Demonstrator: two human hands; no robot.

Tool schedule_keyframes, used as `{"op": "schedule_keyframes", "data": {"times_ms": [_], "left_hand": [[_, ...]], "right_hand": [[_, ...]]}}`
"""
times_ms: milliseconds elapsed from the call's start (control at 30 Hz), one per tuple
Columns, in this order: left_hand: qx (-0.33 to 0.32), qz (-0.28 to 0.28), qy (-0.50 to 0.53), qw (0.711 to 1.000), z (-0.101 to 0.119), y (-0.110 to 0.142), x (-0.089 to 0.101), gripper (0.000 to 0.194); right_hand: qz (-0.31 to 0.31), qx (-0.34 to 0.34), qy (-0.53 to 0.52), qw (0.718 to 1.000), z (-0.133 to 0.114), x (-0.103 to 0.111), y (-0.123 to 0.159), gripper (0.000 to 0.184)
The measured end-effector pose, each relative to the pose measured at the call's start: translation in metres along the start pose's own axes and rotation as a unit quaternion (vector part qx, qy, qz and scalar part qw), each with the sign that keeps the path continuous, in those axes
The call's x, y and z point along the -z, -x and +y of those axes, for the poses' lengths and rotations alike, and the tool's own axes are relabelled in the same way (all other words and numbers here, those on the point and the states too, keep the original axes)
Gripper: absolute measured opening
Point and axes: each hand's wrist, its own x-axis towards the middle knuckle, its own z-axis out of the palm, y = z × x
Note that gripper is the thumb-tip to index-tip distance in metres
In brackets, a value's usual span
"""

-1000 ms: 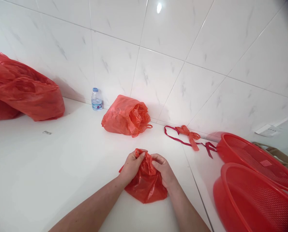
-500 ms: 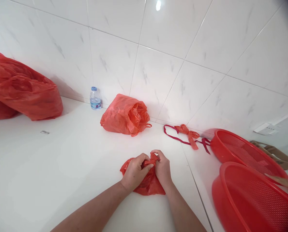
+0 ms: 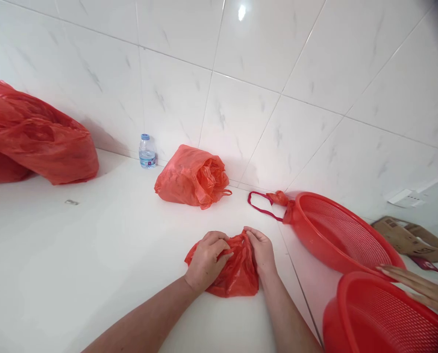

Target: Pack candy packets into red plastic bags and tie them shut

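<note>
A small red plastic bag point(image 3: 237, 274) lies on the white table in front of me, its top gathered between my hands. My left hand point(image 3: 208, 257) grips the bag's upper left part, fingers curled over the film. At the upper right, my right hand point(image 3: 261, 247) pinches the bag's edge between thumb and fingers. The film stretches between the two hands. What the bag contains, if anything, cannot be made out.
Behind stands a fuller red plastic bag point(image 3: 184, 176), beside a water bottle point(image 3: 147, 153). Large red bags point(image 3: 57, 152) lie at left. On the right are two red baskets point(image 3: 314, 235), another person's hand point(image 3: 417, 287), a red strap point(image 3: 253, 206) and a cardboard box point(image 3: 406, 240).
My right hand has moved right, spreading the bag's top wider. The other person's hand and the far basket have shifted left and nearer, covering part of the strap and the red film beside it.
</note>
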Motion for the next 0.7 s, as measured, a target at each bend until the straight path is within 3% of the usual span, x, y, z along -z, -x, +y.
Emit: {"op": "schedule_keyframes", "data": {"times_ms": [133,233,367,567,700], "left_hand": [[-0.107,-0.072,-0.059,0.99,0.014,0.007,-0.004,0.019],[-0.22,-0.142,-0.067,0.963,0.034,0.021,-0.013,0.02],[-0.328,-0.143,-0.048,0.933,0.048,0.041,-0.029,0.013],[-0.374,-0.164,-0.06,0.911,0.041,0.053,-0.037,0.014],[-0.345,-0.211,-0.067,0.912,0.043,0.057,-0.039,0.011]], "right_hand": [[0.048,0.017,0.076,0.996,0.006,0.01,-0.01,0.029],[0.068,0.044,0.129,0.988,0.008,0.018,-0.016,0.029],[0.088,0.054,0.159,0.982,0.009,0.026,-0.022,0.027],[0.089,0.059,0.201,0.974,0.01,0.027,-0.023,0.027],[0.088,0.065,0.228,0.968,0.008,0.028,-0.024,0.026]]}}
